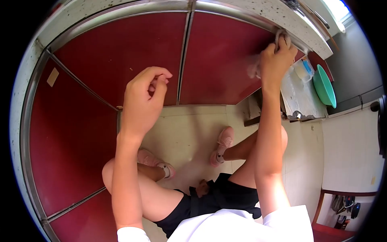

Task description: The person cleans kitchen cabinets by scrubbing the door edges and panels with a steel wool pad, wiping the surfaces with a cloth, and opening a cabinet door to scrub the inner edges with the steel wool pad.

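At the upper right, my right hand presses a crumpled, pale grey cloth to the metal trim along the top of a dark red cabinet door. A blurred reflection of the hand shows in the glossy panel. My left hand hovers in front of the neighbouring red door, its fingers curled in toward the thumb. Nothing shows between those fingers, and the hand looks apart from the door.
A speckled stone countertop runs above the doors. To the right, a low shelf holds a clear container with a blue lid and a green basin. My pink shoes rest on the tiled floor.
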### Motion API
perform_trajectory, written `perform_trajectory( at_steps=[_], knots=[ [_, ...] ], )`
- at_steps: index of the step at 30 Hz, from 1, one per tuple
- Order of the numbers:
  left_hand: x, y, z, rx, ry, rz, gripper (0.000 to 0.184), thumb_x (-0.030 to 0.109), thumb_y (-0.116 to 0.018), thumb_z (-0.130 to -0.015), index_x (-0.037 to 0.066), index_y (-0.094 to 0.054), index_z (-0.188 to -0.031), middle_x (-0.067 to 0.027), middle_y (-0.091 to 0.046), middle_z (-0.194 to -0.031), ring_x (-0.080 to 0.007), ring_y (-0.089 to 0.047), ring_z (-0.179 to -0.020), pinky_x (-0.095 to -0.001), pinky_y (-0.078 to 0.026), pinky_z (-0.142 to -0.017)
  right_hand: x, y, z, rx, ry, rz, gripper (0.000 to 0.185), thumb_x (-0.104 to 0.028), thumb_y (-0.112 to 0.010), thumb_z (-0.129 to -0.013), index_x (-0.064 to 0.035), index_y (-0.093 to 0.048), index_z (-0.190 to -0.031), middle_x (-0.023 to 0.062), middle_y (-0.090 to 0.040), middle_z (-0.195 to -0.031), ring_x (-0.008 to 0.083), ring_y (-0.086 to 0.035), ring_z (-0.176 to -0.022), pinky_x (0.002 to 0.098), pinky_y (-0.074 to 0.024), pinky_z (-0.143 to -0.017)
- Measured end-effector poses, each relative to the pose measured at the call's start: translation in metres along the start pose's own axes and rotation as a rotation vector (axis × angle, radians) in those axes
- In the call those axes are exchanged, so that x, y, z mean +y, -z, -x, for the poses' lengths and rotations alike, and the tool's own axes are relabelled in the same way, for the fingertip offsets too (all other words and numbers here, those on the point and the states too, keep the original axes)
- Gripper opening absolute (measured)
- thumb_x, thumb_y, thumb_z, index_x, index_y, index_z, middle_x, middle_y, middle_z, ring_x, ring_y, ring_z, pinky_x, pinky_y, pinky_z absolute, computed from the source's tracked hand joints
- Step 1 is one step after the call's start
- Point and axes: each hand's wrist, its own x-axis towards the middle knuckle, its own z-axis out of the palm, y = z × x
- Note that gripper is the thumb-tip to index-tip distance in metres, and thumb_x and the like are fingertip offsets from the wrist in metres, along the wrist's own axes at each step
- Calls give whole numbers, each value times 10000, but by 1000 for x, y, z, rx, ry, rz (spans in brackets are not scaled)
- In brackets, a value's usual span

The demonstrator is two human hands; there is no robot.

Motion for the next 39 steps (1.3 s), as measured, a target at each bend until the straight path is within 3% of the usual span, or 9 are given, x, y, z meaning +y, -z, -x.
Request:
perform_trajectory(
  at_steps=[8, 11, 14, 22, 26, 33, 37, 38, 39],
  knots=[
    [-2, 1, -2, 14, -5, 5, 112, 26, -550, -894, -15, -645, -936, -63, -615, -762, -105, -518, -620, -254, -439, -582, -178, -11, 29, -177, 283, -333, 335, 6, -597, -741, -8, -674, -1067, 176, -557, -1038, 336, -526, -984, 435, -450, -844],
    [-14, -1, -3, 67, 27, 35, 119, 30, -546, -900, -16, -646, -943, -69, -614, -751, -101, -531, -626, -245, -443, -589, -191, -3, 20, -281, 129, -537, 299, -37, -566, -813, 56, -616, -1093, 258, -545, -1006, 391, -534, -998, 439, -413, -893],
    [-15, 5, -5, 127, 31, 36, 123, 34, -542, -903, -16, -649, -939, -53, -620, -747, -88, -544, -638, -240, -451, -600, -167, -6, 35, -331, 82, -700, 284, -7, -584, -825, -1, -671, -1095, 141, -545, -1005, 292, -560, -918, 406, -462, -786],
    [-5, -2, -3, 143, 193, 397, 282, 137, -646, -875, -18, -602, -1107, -108, -630, -1023, -133, -587, -875, -259, -486, -763, -109, 46, 17, -1065, -1013, -1594, 377, -164, -530, -989, -27, -478, -1337, 119, -580, -1260, 213, -602, -1122, 341, -510, -942],
    [5, -27, 3, -61, 80, 306, 826, 278, -759, -815, 3, -288, -1435, -193, -452, -1349, -279, -475, -1247, -385, -419, -1017, -102, 39, 29, -1126, -1027, -1695, 405, -193, -533, -991, -45, -453, -1359, 110, -592, -1234, 192, -601, -1106, 336, -517, -931],
    [8, -50, 6, -198, 338, 537, 724, 224, -701, -856, -38, -312, -1408, -193, -474, -1332, -260, -496, -1230, -383, -437, -1007, -91, 30, 71, -1090, -933, -1550, 342, -147, -618, -945, -21, -557, -1258, 93, -597, -1202, 183, -598, -1062, 311, -494, -913],
    [-23, -66, -2, -29, 313, 592, 572, 176, -590, -927, -72, -351, -1383, -233, -459, -1359, -272, -475, -1265, -376, -409, -1038, -76, 12, 73, -895, -202, -878, 344, -93, -646, -903, 2, -590, -1228, 74, -601, -1241, 203, -582, -1109, 311, -433, -979],
    [-24, -71, 1, 143, 301, 131, 608, 245, -556, -952, -95, -323, -1399, -275, -419, -1403, -323, -404, -1333, -395, -321, -1110, -92, 18, 69, -956, -439, -1039, 375, -77, -609, -923, 7, -558, -1286, 108, -575, -1306, 224, -556, -1175, 326, -431, -995],
    [-19, -65, -2, 238, 320, 414, 649, 299, -523, -971, -110, -290, -1418, -289, -364, -1452, -351, -327, -1388, -409, -230, -1156, -96, 14, 80, -1110, -650, -1380, 413, -71, -549, -957, 2, -504, -1361, 140, -533, -1369, 223, -526, -1230, 339, -426, -1014]
  ],
)
